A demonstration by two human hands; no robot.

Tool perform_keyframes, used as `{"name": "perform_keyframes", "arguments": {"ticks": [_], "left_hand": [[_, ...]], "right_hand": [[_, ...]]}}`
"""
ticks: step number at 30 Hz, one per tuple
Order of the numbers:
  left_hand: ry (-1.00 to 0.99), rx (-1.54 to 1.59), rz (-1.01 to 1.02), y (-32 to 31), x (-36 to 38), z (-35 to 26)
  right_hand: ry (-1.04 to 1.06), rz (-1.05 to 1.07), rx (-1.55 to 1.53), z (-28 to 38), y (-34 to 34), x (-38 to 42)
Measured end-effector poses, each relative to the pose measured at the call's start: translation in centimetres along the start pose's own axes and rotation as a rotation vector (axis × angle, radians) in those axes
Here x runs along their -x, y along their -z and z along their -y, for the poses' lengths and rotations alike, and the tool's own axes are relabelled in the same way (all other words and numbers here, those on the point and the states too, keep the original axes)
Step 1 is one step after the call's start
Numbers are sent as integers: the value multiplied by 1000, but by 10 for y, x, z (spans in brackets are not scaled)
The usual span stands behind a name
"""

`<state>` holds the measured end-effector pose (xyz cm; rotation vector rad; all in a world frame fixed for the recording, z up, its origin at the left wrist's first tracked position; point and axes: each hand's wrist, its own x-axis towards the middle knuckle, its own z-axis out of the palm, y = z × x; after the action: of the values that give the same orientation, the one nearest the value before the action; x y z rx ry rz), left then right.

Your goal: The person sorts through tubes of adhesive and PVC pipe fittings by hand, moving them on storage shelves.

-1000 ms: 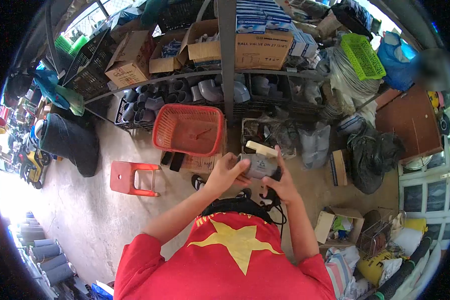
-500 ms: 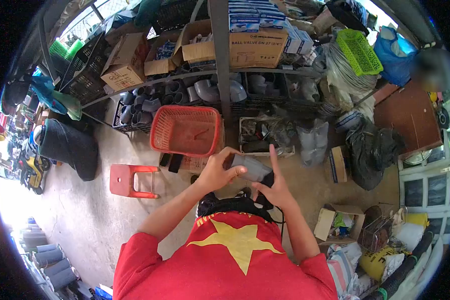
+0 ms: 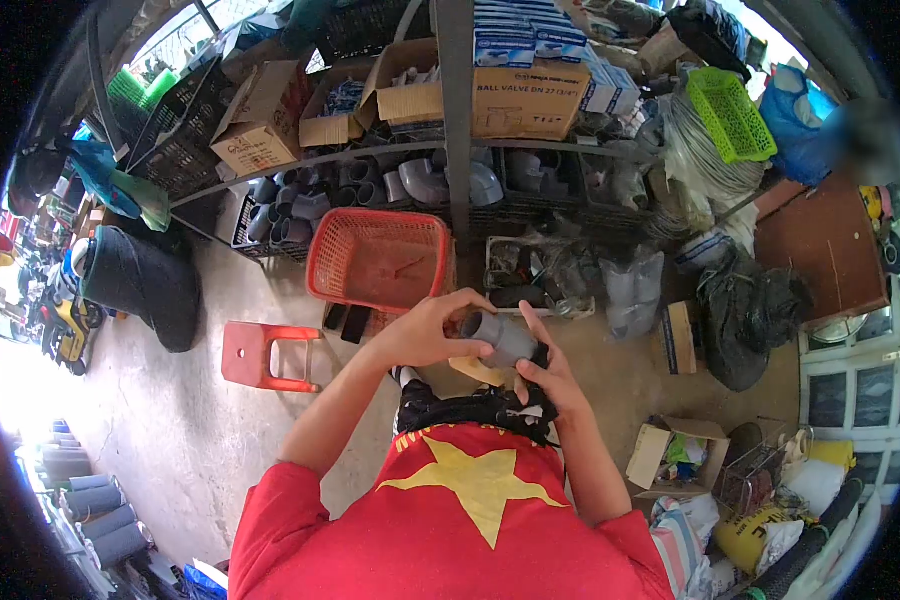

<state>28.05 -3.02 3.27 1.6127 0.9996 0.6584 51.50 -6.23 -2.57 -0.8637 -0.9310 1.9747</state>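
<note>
Head view | left hand (image 3: 425, 335) and right hand (image 3: 547, 375) both clamped on grey pipe fitting (image 3: 502, 338), held between them at chest height (cream handle part showing underneath) | red basket (image 3: 378, 260) just beyond left hand, on cardboard box | red stool (image 3: 262, 355) on floor, left of left hand | shelf of grey elbows (image 3: 370, 185) further beyond

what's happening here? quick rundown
A person in a red shirt holds a grey plastic valve in both hands, in front of the chest. The left hand wraps over one end and the right hand supports it from below; its cream handle points down. Straight ahead, a red basket sits on a cardboard box, a red stool stands to its left, and shelves behind hold grey pipe fittings.
</note>
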Motion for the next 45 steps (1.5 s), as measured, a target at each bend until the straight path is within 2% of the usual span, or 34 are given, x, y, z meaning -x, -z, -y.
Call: {"name": "perform_keyframes", "arguments": {"ticks": [2, 5, 8, 11, 14, 16, 17, 18, 20, 21, 24, 27, 29, 33, 37, 40, 41, 45], "left_hand": [[-38, 91, -72, -11, 0, 7], [7, 233, -234, -28, 0, 31], [205, 320, -295, -31, -4, 36], [448, 749, -289, -38, -7, 47], [469, 814, -267, -28, -4, 37], [404, 748, -463, -24, -2, 76], [393, 783, -492, -18, 2, 84], [380, 817, -522, -11, 5, 91], [398, 1028, -441, 3, 10, 77], [458, 981, -587, -2, 6, 64], [489, 1016, -519, -6, 11, 81], [500, 1098, -442, -16, 12, 91], [521, 1178, -472, -26, 5, 84], [462, 1219, -375, -31, 11, 110], [475, 1251, -377, -32, 12, 113], [528, 1228, -485, -36, 7, 104], [548, 1212, -528, -37, 6, 101], [520, 1082, -476, -33, 10, 97]], "right_hand": [[12, 15, 21, 6, -3, 1], [194, 143, 552, 10, 8, 0], [408, 139, 1065, 35, -7, 3], [105, 151, 1053, 54, -14, 4], [381, 42, 1101, 46, 7, 0], [353, -117, 621, 39, 16, 2], [336, -196, 379, 35, 21, 4], [301, -201, 236, 30, 27, 6], [239, -214, -47, 22, 40, 11], [211, -200, -188, 18, 38, 13], [207, -199, -441, 17, 24, 16], [230, -106, -622, 11, 26, 9], [248, -55, -681, 1, 37, 0], [206, -35, -670, 2, 41, -6], [251, -265, -354, -1, 28, -11], [343, -396, 376, -21, 50, -20], [351, -417, 484, -22, 53, -18], [453, -541, 820, -21, 54, -17]]}}
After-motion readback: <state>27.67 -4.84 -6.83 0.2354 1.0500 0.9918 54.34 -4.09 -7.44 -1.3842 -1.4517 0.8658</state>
